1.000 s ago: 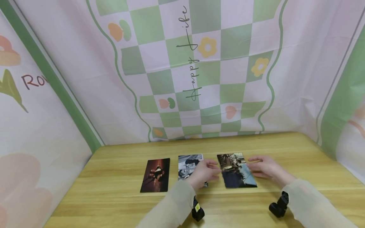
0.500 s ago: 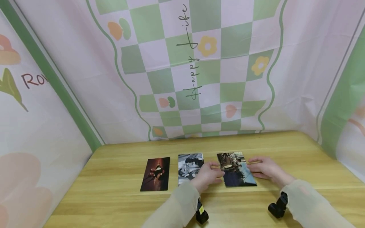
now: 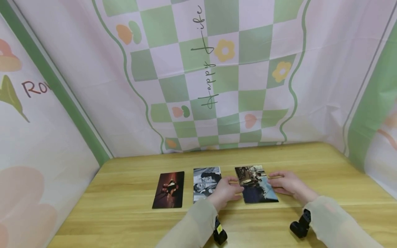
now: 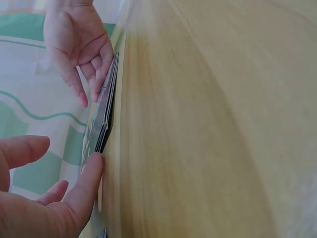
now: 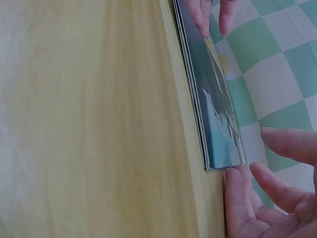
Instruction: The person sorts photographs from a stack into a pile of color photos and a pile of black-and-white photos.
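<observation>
Wooden table [image 3: 325, 165] before checkered cloth backdrop [image 3: 217, 79].

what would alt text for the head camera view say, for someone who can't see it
Two hands frame a small stack of photo cards on a wooden table, the left hand touching its left edge and the right hand its right. A black-and-white card and a dark red card lie to the left, before a green-and-pink checked backdrop.

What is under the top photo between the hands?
More photos: the stack shows several edges under the top photo, lying on the wooden table. Their pictures are covered, and their number is unclear.
</observation>
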Demonstrator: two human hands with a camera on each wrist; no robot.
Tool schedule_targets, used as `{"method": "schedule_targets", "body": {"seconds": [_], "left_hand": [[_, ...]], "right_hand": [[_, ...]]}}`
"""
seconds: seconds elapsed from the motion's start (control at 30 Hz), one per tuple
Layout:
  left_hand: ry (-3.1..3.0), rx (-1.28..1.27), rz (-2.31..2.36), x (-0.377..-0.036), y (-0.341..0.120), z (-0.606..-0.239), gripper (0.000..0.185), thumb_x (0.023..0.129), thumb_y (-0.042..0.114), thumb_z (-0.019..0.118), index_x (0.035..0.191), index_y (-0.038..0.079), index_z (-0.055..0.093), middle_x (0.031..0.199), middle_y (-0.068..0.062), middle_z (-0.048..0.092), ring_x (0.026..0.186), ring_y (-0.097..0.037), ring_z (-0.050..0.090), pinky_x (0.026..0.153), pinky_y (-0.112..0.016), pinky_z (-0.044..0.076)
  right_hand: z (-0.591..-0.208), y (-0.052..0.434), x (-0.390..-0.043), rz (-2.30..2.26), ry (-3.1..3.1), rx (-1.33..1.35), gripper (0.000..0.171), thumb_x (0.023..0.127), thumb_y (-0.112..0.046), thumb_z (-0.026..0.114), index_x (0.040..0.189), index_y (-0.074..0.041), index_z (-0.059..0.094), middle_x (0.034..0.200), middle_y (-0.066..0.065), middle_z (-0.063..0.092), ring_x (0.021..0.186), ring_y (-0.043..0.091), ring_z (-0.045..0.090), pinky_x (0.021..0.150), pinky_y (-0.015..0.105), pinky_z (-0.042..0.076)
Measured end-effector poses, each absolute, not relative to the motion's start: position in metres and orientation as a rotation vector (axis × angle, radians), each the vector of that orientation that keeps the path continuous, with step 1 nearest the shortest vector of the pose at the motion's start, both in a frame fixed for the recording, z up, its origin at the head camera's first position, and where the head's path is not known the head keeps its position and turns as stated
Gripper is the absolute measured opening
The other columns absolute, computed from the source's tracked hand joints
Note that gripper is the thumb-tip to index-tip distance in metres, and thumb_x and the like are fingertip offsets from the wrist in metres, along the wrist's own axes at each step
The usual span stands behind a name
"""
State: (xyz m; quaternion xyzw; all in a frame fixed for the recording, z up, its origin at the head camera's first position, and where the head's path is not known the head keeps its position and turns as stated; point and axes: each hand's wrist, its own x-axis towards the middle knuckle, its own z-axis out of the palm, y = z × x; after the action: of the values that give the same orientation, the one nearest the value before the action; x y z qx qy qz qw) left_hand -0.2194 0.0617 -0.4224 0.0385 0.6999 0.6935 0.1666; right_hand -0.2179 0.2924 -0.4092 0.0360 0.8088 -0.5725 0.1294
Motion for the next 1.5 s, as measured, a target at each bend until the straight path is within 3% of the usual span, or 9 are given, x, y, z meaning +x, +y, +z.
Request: {"method": "schedule_targets", "body": {"seconds": [0.1,0.2,0.47,0.93,1.2,1.43,1.5], "left_hand": [[1.982,0.137,1.989,-0.2203,0.06,-0.4247,0.035,0.084,-0.004,0.065,0.116,-0.006,0.052,0.098,-0.016,0.061,0.088,-0.023,0.066,0.074,-0.034,0.06],[1.982,0.133,1.982,-0.2201,0.0597,-0.4247,0.033,0.085,-0.003,0.065,0.116,-0.006,0.053,0.097,-0.015,0.061,0.088,-0.021,0.066,0.074,-0.033,0.06],[2.001,0.079,1.965,-0.2172,0.0615,-0.4191,0.034,0.087,-0.002,0.06,0.119,-0.007,0.051,0.098,-0.017,0.062,0.095,-0.029,0.065,0.077,-0.04,0.06],[1.974,0.066,2.023,-0.2202,0.0609,-0.4207,0.036,0.085,-0.006,0.058,0.12,-0.011,0.05,0.098,-0.024,0.065,0.088,-0.027,0.067,0.077,-0.038,0.06],[1.982,0.059,2.017,-0.2195,0.061,-0.4194,0.036,0.084,-0.005,0.059,0.119,-0.01,0.05,0.098,-0.022,0.065,0.088,-0.026,0.067,0.078,-0.037,0.059],[2.062,0.056,1.975,-0.2183,0.0595,-0.4177,0.039,0.082,-0.002,0.061,0.12,-0.007,0.052,0.099,-0.017,0.066,0.092,-0.026,0.067,0.078,-0.036,0.059],[2.074,0.062,1.972,-0.2179,0.0595,-0.4174,0.038,0.084,-0.001,0.06,0.12,-0.007,0.052,0.101,-0.018,0.066,0.094,-0.027,0.066,0.078,-0.036,0.059]], "right_hand": [[-0.4097,0.2919,-0.2185,-1.672,2.355,0.11,0.056,0.092,-0.011,0.058,0.131,0.021,0.033,0.108,0.012,0.065,0.092,0.011,0.063,0.078,0.028,0.058],[-0.4099,0.2914,-0.2184,-1.675,2.358,0.121,0.056,0.092,-0.011,0.058,0.131,0.021,0.034,0.107,0.01,0.065,0.09,0.009,0.062,0.078,0.028,0.058],[-0.4088,0.2908,-0.2163,-1.695,2.342,0.122,0.056,0.093,-0.011,0.057,0.133,0.02,0.032,0.115,0.018,0.062,0.089,0.005,0.061,0.08,0.028,0.058],[-0.4084,0.2946,-0.2157,-1.711,2.308,0.091,0.058,0.095,-0.011,0.054,0.135,0.022,0.026,0.131,0.036,0.046,0.104,0.017,0.061,0.086,0.031,0.057],[-0.4073,0.2946,-0.2147,-1.74,2.308,0.114,0.057,0.095,-0.01,0.054,0.134,0.021,0.027,0.126,0.032,0.052,0.097,0.011,0.062,0.088,0.032,0.056],[-0.4087,0.2929,-0.2137,-1.808,2.298,0.115,0.056,0.095,-0.009,0.055,0.133,0.021,0.028,0.109,0.011,0.065,0.09,0.006,0.062,0.086,0.03,0.057],[-0.4094,0.2918,-0.2137,-1.832,2.287,0.123,0.056,0.095,-0.007,0.054,0.135,0.021,0.027,0.109,0.015,0.065,0.09,0.006,0.063,0.085,0.029,0.057]]}}
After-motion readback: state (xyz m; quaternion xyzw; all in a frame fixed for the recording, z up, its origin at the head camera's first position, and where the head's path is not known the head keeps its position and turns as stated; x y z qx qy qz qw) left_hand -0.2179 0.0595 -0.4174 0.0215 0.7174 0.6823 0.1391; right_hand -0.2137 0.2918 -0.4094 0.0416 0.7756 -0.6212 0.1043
